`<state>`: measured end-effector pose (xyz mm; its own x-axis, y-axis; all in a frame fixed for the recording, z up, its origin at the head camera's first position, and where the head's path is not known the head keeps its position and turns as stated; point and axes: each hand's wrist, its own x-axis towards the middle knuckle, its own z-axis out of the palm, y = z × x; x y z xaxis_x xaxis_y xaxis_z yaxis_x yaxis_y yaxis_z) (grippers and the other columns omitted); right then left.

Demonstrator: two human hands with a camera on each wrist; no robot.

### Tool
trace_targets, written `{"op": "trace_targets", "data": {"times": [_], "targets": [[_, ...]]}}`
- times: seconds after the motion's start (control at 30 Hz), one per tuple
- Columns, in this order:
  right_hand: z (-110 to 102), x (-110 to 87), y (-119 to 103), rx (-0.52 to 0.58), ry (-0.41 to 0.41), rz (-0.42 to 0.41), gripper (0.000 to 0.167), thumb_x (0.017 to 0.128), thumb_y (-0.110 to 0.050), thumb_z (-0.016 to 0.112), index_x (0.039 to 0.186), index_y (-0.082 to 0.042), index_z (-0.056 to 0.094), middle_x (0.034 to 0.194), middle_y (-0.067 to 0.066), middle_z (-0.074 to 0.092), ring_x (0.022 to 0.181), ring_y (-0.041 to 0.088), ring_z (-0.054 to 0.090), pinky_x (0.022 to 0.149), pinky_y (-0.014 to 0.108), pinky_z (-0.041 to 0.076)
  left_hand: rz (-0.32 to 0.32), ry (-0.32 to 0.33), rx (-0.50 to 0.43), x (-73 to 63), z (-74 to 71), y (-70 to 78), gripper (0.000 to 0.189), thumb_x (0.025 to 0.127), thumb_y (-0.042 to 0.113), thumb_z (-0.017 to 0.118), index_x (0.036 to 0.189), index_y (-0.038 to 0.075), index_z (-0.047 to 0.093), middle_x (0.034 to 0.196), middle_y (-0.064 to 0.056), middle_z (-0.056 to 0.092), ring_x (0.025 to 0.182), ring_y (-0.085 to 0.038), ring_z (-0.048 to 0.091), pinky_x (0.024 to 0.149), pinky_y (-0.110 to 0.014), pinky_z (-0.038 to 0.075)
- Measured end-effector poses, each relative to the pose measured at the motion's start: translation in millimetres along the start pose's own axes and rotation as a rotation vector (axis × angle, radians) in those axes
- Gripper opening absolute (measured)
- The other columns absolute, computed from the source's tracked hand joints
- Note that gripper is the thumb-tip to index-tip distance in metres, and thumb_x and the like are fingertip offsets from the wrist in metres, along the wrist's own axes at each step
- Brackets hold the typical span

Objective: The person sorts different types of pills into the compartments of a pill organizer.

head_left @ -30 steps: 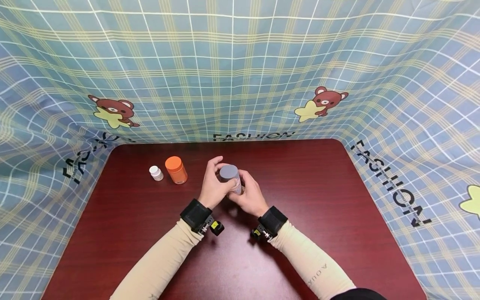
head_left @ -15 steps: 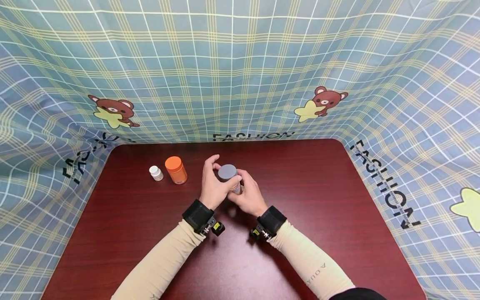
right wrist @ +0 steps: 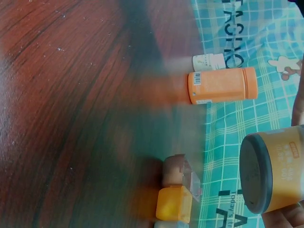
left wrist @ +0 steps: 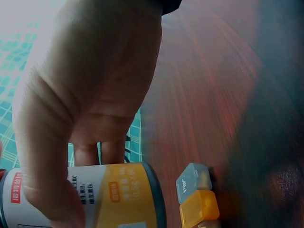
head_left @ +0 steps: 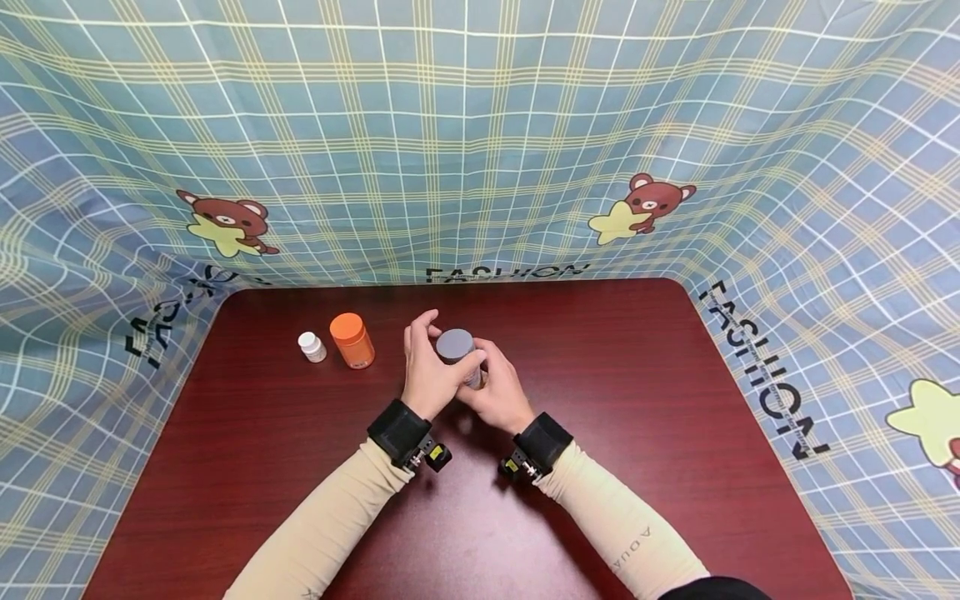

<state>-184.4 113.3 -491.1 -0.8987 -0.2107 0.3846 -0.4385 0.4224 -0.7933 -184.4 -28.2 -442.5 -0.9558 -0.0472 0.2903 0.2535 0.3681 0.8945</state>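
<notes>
A supplement bottle (left wrist: 126,194) with a white and yellow label is held between both hands, its grey lid (head_left: 455,342) facing up in the head view. My left hand (head_left: 431,375) has its thumb bent across the label near the lid and its fingers on the far side. From the right, my right hand (head_left: 501,398) grips the bottle's body between thumb and fingers. The wrist views show the dark base well clear of the table, over a small pill organizer (left wrist: 195,209) with grey, orange and brown compartments. The organizer is hidden in the head view.
An orange bottle (head_left: 352,342) stands at the back left of the dark red table (head_left: 615,375). Beside it is a small white bottle (head_left: 312,347). A plaid curtain (head_left: 465,167) surrounds the table's back and sides.
The bottle has shifted very slightly left in the head view. My left hand has adjusted its fingers around it and its wrist has edged right. The right hand stays nearly still.
</notes>
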Motion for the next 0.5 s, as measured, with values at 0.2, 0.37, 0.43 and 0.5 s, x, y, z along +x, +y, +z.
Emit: {"op": "trace_targets", "data": {"times": [0.2, 0.37, 0.43, 0.5], "targets": [[1.4, -0.2, 0.5, 0.073, 0.004, 0.01, 0.062, 0.072, -0.008, 0.079, 0.126, -0.011, 0.051, 0.118, 0.005, 0.06, 0.103, 0.016, 0.06, 0.085, 0.036, 0.051, 0.039, -0.076, -0.178, 1.1, -1.2, -1.8, 0.079, 0.074, 0.0, 0.074, 0.14, 0.004, 0.03, 0.12, -0.014, 0.059, 0.109, -0.026, 0.053, 0.089, -0.034, 0.038], [1.0, -0.7, 0.6, 0.063, -0.001, 0.005, 0.062, 0.073, -0.013, 0.08, 0.128, -0.013, 0.05, 0.119, 0.004, 0.06, 0.103, 0.014, 0.059, 0.087, 0.034, 0.05, 0.046, -0.166, -0.268, 1.5, -2.5, -0.4, 0.083, 0.076, -0.003, 0.069, 0.145, 0.007, 0.024, 0.138, -0.016, 0.048, 0.122, -0.029, 0.047, 0.094, -0.04, 0.039], [0.9, -0.9, 0.5, 0.035, -0.006, 0.006, 0.063, 0.074, -0.017, 0.08, 0.129, -0.015, 0.05, 0.121, 0.001, 0.059, 0.105, 0.013, 0.057, 0.089, 0.033, 0.048, 0.026, -0.132, -0.182, 1.4, -1.6, -0.1, 0.088, 0.077, 0.012, 0.076, 0.147, 0.008, 0.024, 0.14, -0.015, 0.042, 0.124, -0.029, 0.044, 0.097, -0.041, 0.039], [1.1, 0.0, -0.6, 0.011, -0.006, -0.002, 0.064, 0.073, -0.018, 0.08, 0.129, -0.014, 0.05, 0.122, 0.0, 0.058, 0.106, 0.013, 0.056, 0.09, 0.034, 0.047, 0.015, -0.069, -0.062, 1.1, -1.1, -0.7, 0.095, 0.072, 0.029, 0.083, 0.146, 0.008, 0.026, 0.134, -0.014, 0.041, 0.121, -0.028, 0.042, 0.095, -0.04, 0.039]]}}
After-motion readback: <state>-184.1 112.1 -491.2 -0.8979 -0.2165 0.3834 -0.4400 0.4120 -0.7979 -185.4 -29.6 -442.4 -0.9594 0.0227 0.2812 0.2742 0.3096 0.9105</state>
